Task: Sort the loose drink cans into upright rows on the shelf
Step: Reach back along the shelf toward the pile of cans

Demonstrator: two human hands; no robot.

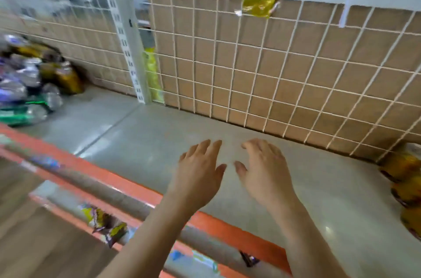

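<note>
Both hands hover side by side over the grey shelf (141,141), palms down. My left hand (199,170) has relaxed, spread fingers and holds nothing. My right hand (264,168) is likewise loose and empty. A blurred heap of loose cans (29,86), purple, green and gold, lies tumbled at the shelf's far left end against the back. A row of gold cans (405,184) stands at the right edge of the shelf, partly cut off by the frame. Neither hand touches any can.
A white wire grid (262,68) over brown cardboard backs the shelf. A white slotted upright (127,50) divides the back. An orange rail (127,184) edges the shelf front. Snack packets (107,225) show on a lower shelf.
</note>
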